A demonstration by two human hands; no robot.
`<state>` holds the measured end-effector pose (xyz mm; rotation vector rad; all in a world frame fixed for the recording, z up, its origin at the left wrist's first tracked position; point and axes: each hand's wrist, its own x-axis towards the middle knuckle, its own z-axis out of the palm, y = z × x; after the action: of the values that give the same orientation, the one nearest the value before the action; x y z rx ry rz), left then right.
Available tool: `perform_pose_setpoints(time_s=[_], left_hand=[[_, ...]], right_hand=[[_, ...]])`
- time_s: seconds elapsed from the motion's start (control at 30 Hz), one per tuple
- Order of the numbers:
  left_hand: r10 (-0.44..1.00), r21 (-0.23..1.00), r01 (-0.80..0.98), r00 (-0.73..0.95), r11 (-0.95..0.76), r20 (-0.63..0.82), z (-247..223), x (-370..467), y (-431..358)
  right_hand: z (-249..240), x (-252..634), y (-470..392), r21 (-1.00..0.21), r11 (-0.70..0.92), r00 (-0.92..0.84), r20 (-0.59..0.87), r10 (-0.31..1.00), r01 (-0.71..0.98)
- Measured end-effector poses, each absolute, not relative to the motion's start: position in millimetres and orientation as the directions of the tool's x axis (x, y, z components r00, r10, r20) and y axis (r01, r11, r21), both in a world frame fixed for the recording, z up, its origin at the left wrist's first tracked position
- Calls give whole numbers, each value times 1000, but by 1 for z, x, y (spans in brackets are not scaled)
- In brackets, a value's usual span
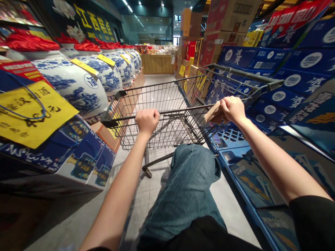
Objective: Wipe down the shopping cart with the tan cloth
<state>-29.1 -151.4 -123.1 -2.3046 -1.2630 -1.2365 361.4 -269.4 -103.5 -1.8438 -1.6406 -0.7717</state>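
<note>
Pushing a wire shopping cart (172, 115) down a store aisle, basket apparently bare, standing dead centre and pointing toward 12 o'clock. Left hand (147, 120) closed around the handle bar (180, 112) near its left end; right hand (231, 108) closed over the bar's right end, pinning a small tan object (212, 111) against it, too unclear to name. One jeans-clad knee (192, 174) raised just behind the basket. Blue-and-white jars (75, 85) with red cloth tops ranked at 9 to 10 o'clock, stacked blue cartons (293, 80) at 2 to 3 o'clock. Judged mid-travel; next likely called for a straight, even push, keeping clear of both displays.
</note>
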Motion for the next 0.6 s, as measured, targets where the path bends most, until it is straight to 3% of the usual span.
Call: perform_pose_setpoints(time_s=[0.13,0.23,0.43,0.6], left_hand=[[580,187,797,234,-574,780,-125,-23,-156],[558,182,796,222,-577,800,-126,-20,-158],[540,142,797,254,-586,803,-125,-25,-156],[554,122,777,320,-617,768,-122,-32,-155]], right_hand=[[-107,364,-263,-182,-254,296,788,540,950],[-113,323,-251,-219,-255,319,819,477,942],[-117,219,-244,63,-16,-37,757,653,998],[-110,227,-253,203,105,-214,646,733,973]])
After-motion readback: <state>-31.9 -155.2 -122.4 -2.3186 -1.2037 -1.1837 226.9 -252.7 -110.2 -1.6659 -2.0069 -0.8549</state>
